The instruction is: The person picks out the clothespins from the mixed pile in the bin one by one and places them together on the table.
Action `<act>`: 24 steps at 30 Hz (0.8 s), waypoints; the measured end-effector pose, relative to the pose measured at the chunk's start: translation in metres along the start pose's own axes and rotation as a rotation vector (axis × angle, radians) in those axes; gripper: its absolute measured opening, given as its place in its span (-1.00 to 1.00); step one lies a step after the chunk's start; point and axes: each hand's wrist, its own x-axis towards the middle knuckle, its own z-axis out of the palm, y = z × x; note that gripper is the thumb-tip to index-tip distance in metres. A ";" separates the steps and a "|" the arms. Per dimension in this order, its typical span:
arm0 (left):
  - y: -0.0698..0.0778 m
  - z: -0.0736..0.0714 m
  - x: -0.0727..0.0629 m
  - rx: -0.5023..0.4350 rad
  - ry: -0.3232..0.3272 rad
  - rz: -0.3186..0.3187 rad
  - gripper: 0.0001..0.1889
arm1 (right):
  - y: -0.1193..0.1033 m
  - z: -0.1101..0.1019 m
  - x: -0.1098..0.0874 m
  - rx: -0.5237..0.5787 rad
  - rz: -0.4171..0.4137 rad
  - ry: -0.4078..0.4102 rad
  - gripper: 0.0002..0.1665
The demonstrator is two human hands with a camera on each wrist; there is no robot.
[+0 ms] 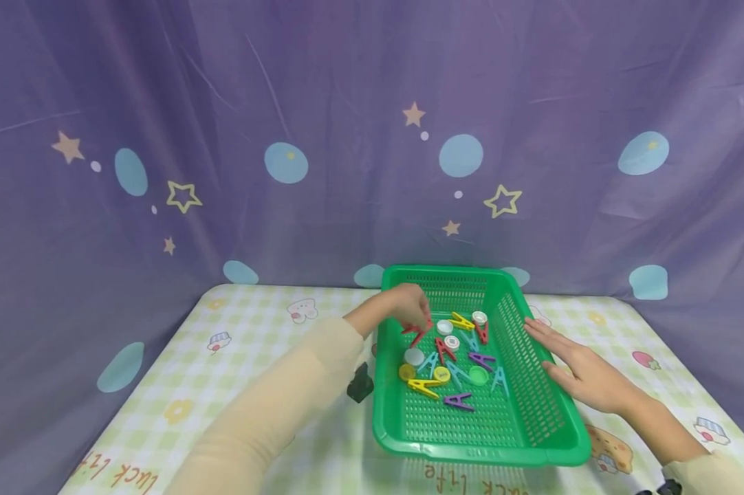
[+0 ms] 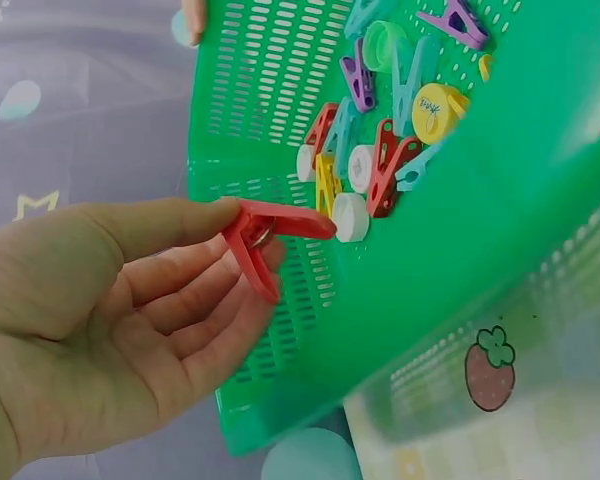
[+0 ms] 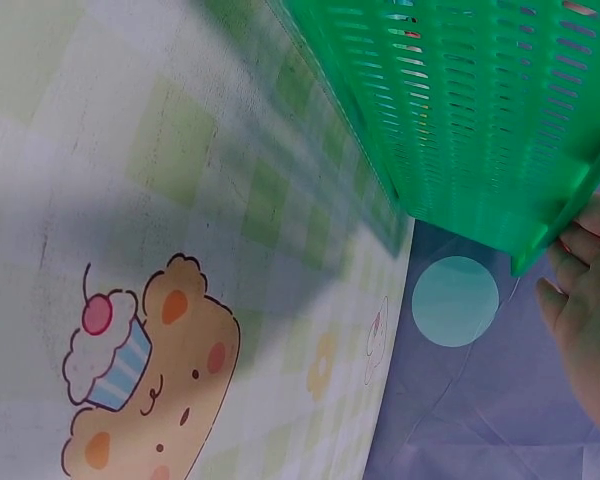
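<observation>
My left hand (image 1: 411,306) is over the far left part of a green plastic basket (image 1: 471,452). Between thumb and fingertips it pinches a red clothespin (image 2: 292,221), whose two legs spread apart in the left wrist view. Beneath it in the basket lie several clothespins, among them a yellow one (image 1: 423,388), a purple one (image 1: 458,401) and a light blue one (image 1: 499,379). Bottle caps are scattered among these, including a green cap (image 1: 478,375) and a yellow cap (image 2: 437,112). My right hand (image 1: 588,375) rests on the basket's right rim with fingers extended.
The basket stands on a checked tablecloth (image 1: 223,385) printed with cartoon figures. A purple curtain (image 1: 359,103) with stars and dots hangs behind the table. High slotted walls (image 3: 450,120) enclose the basket's contents.
</observation>
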 end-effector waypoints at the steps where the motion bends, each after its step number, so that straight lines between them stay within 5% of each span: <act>1: -0.002 0.000 -0.001 -0.029 0.005 -0.004 -0.93 | 0.000 0.000 0.000 0.001 0.000 0.000 -0.33; 24: -0.061 -0.011 -0.043 -0.418 0.055 0.000 -0.77 | 0.000 0.001 0.000 -0.002 0.010 -0.007 -0.33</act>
